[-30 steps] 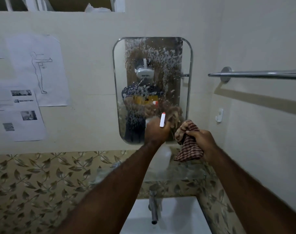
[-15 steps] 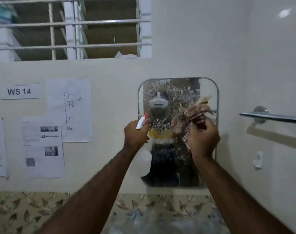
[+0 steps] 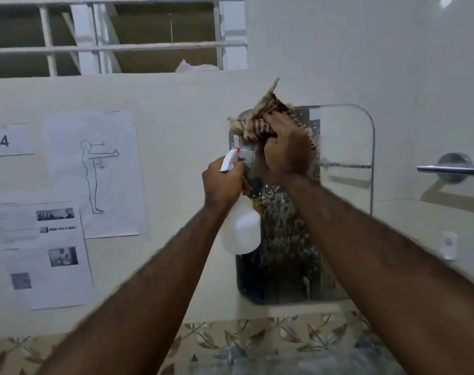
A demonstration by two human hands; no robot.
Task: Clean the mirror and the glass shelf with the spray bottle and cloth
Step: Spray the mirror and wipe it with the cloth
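Note:
A rounded wall mirror hangs ahead, its left and lower glass speckled with spray droplets. My right hand presses a brown checked cloth against the mirror's top left corner. My left hand grips a white spray bottle by its neck, just left of the mirror; the red-tipped nozzle points up and right. A blurred strip of the glass shelf shows at the bottom edge, below the mirror.
A chrome towel bar juts from the right wall. Printed sheets are taped to the wall on the left. A barred window runs above. Leaf-patterned tiles lie under the mirror.
My right hand has carried the cloth from below the mirror up to its top left corner. The left hand rose with the bottle. The view tilted upward, losing the sink.

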